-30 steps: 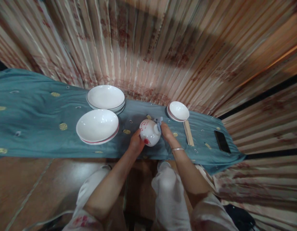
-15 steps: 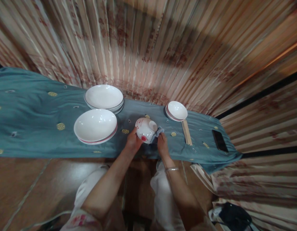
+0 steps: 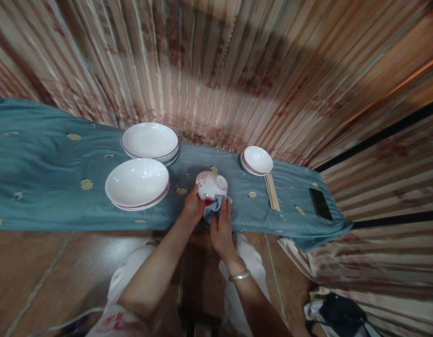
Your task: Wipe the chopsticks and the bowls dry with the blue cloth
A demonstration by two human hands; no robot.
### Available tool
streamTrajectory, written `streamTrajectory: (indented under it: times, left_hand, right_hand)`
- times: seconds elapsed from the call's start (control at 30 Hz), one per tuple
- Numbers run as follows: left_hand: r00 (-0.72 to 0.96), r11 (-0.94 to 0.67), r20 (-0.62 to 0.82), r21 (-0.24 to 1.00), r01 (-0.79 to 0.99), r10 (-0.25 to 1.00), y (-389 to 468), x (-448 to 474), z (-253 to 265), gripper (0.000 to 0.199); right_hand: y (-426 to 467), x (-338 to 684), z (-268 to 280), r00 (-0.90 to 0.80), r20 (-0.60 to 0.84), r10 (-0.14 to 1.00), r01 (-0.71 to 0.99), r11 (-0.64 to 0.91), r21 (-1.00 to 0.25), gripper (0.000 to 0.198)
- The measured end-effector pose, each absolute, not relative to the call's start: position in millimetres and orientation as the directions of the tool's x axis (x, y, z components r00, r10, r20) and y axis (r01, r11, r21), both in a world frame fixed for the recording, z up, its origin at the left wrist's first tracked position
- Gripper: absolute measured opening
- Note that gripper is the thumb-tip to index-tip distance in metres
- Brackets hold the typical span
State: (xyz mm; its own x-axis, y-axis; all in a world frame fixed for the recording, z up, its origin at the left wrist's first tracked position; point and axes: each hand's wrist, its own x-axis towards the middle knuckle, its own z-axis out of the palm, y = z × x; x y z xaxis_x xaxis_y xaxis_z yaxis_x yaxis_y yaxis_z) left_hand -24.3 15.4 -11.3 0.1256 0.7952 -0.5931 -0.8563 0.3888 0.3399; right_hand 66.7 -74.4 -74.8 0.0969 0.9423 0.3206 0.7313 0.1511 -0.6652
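A white bowl (image 3: 209, 183) with red flower decoration is tipped so that its foot ring points up and to the right. My left hand (image 3: 194, 206) is closed on the bowl's left rim, thumb on the outside. With a blue-grey cloth (image 3: 213, 206) under its fingers, my right hand (image 3: 222, 227) presses against the near side of the bowl. The cloth covers part of the red flower. A silver bangle circles my right wrist.
Stacked large plates (image 3: 149, 140) and stacked deep bowls (image 3: 137, 182) stand on the left. Right of the held bowl are small stacked bowls (image 3: 257, 160), chopsticks (image 3: 272, 193) and a black phone (image 3: 320, 204). A patterned curtain (image 3: 202, 70) hangs behind the cloth-covered table (image 3: 55, 187).
My right hand has moved left and nearer to me with the cloth, from the bowl's right side onto its near side. My left hand still holds the bowl in about the same place.
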Motion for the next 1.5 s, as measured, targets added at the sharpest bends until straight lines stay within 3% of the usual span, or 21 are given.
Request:
streamTrajectory:
  times: [0.4,0.63,0.77,0.93,1.17,1.5]
  left_hand:
    - [0.088,0.339,-0.589,0.331,-0.881,0.803,16.1,-23.6,-22.7,0.031]
    - [0.031,0.276,-0.590,0.330,-0.903,0.807,16.6,-25.1,-22.2,0.026]
    - [0.044,0.274,-0.584,0.312,-0.909,0.810,15.1,-26.1,-19.6,0.029]
    - [0.061,0.265,-0.562,0.290,-0.920,0.825,14.3,-26.0,-13.5,0.036]
    - [0.101,0.272,-0.522,0.262,-0.926,0.847,13.2,-27.3,-4.1,0.044]
    - [0.093,0.243,-0.467,0.270,-0.932,0.879,15.2,-20.1,-10.0,0.044]
  right_hand:
    - [-67.4,64.4,-51.6,-0.290,0.382,0.877,0.835,0.427,-0.348,0.063]
    - [-33.1,70.4,-20.8,-0.560,0.307,0.770,0.771,0.620,-0.149,0.052]
    - [-14.9,69.2,-6.9,-0.655,0.244,0.715,0.717,0.691,-0.099,0.044]
    - [2.5,64.6,8.1,-0.702,0.217,0.678,0.680,0.729,-0.079,0.035]
    - [24.1,56.2,15.2,-0.719,0.163,0.675,0.690,0.721,0.058,0.030]
    - [60.2,56.2,27.0,-0.567,0.077,0.820,0.818,0.571,-0.063,0.027]
